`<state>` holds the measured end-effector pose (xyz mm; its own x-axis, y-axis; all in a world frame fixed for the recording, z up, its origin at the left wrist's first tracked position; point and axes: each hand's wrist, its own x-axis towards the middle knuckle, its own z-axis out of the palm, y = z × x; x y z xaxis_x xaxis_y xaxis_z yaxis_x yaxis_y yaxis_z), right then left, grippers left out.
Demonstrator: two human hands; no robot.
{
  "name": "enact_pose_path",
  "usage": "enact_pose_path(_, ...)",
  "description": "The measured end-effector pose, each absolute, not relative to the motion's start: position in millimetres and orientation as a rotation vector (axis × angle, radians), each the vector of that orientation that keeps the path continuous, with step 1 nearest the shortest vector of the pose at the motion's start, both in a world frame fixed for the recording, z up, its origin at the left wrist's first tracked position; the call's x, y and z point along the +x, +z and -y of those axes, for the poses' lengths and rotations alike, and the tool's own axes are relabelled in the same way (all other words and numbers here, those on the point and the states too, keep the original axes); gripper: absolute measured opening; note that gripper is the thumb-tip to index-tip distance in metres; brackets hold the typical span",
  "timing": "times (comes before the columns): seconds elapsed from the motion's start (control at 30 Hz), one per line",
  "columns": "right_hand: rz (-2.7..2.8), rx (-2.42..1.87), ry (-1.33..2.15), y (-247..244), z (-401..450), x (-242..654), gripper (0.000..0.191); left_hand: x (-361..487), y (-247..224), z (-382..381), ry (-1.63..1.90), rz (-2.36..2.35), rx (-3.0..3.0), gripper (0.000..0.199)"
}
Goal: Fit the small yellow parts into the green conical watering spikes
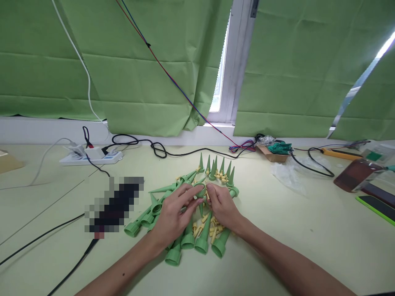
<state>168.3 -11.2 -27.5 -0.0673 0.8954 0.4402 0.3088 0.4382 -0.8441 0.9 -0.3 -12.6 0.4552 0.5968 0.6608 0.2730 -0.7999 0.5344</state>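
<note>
Left hand [177,207] pinches green cone [201,193]; right hand [222,205] pinches yellow piece [207,196]. Power strip [92,160] near back edge of tabletop [286,234].

Green cones [202,242] — over 12; yellow pieces [214,235] — over 10; 1 power strip [106,158], 1 cardboard box [272,156], 1 brown bottle [349,176].

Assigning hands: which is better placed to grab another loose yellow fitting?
Likely the right hand: loose yellow fittings lie beside its wrist, while the left hand holds a hollow green spike. The right appears to pinch a fitting, so needs freeing first.
</note>
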Motion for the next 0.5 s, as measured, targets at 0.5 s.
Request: enact_pose_path(0.5,1.537,-0.967,1.019,-25,13,165,0.037,9,1,8,1.093,-0.984,1.759,0.036)
